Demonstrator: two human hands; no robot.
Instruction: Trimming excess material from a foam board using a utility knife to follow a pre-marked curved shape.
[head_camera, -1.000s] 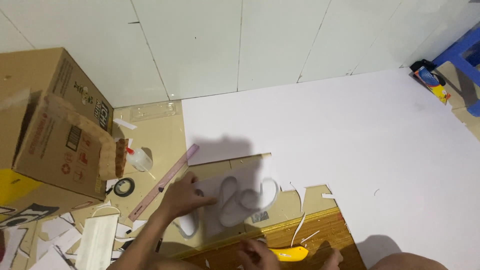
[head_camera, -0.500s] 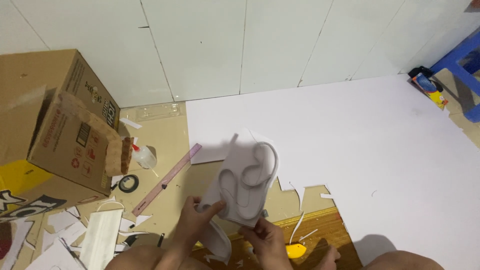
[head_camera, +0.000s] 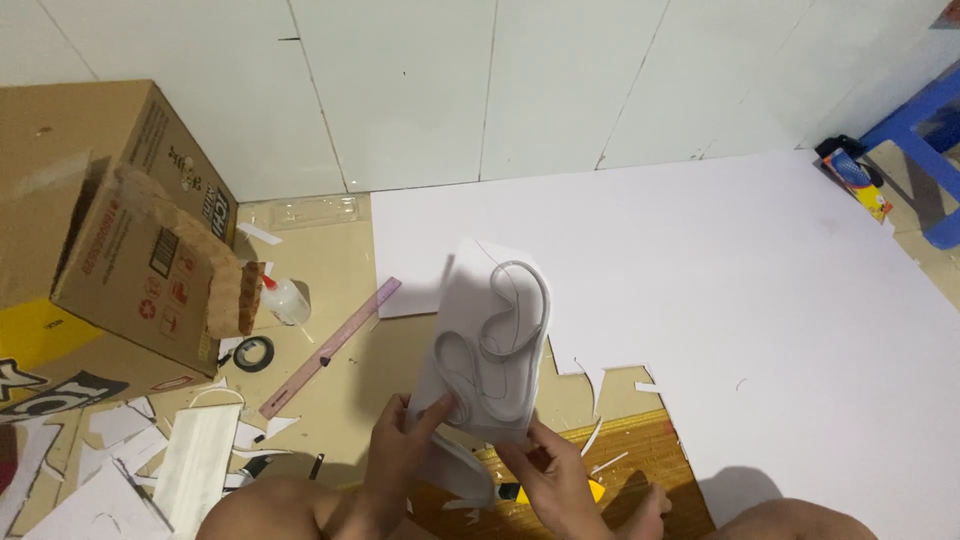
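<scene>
Head view, looking down at the floor. Your left hand (head_camera: 400, 445) and right hand (head_camera: 550, 475) hold up a white foam-board cutout (head_camera: 485, 345) w/ a curved outline drawn on it; the piece is tilted, lifted off the floor, near the floor's bottom edge in the view, over the gap btwn the large white sheet (head_camera: 700, 270) and your knees. Left hand: fingers curled shut on the cutout's lower left corner, thumb across its face. Right hand: fingers pinched on the lower right edge, thumb on the front; palm side mostly hidden. A yellow-handled cutter (head_camera: 590, 492) lies on the wood-tone board (head_camera: 630, 460) just below the right hand, partly covered by it. The white sheet spreads from the tiled wall (head_camera: 480, 80) toward the right edge of the floor; its lower left margin is jagged where shapes were cut out, w/ thin white slivers (head_camera: 592, 435) beside it. Left of the cutout: a pink ruler (head_camera: 330, 347) lying diagonally, a roll of black tape (head_camera: 252, 352), a small glue bottle (head_camera: 283, 298) w/ red tip, all near an open cardboard box (head_camera: 130, 240) tipped on its side at the floor's left edge. White offcuts (head_camera: 130, 440) and a long white strip (head_camera: 195, 465) crowd the bottom left corner. A blue stool (head_camera: 925, 140) stands at the right edge, a small multicoloured pack (head_camera: 858, 180) just beside it.
</scene>
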